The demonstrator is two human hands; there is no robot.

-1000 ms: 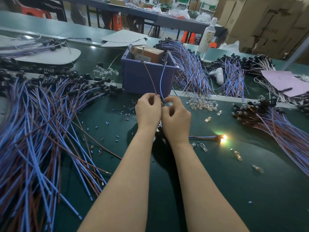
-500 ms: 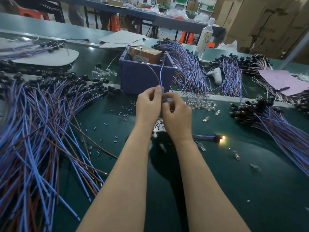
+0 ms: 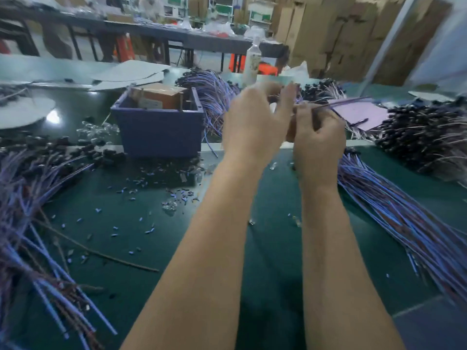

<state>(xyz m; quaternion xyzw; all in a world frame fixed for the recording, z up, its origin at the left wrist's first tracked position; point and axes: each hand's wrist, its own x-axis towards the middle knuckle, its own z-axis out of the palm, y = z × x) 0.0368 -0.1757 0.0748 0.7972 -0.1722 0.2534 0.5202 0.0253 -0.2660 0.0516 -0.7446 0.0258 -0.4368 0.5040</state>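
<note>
Both hands are held up above the green surface (image 3: 275, 251), close together, a little right of the middle of the view. The right hand (image 3: 319, 138) is curled, and a thin purple wire (image 3: 350, 101) is gripped in its fingers; from there the wire is seen running out to the right, almost level, above the pink sheet (image 3: 360, 114). The left hand (image 3: 252, 126) is held just beside it with its fingers stretched upward. Whether the wire is touched by those fingers cannot be told, as the picture is blurred there.

A blue box (image 3: 156, 133) is set on the surface to the left of the hands, and a brown carton (image 3: 159, 96) is held inside it. A large heap of blue and brown wires (image 3: 25, 213) is spread along the left edge, and another bundle (image 3: 396, 215) is laid out to the right of the right forearm. Small blue bits (image 3: 149, 231) are scattered over the surface in front of the box. A pale bottle (image 3: 252, 62) is stood upright behind the hands.
</note>
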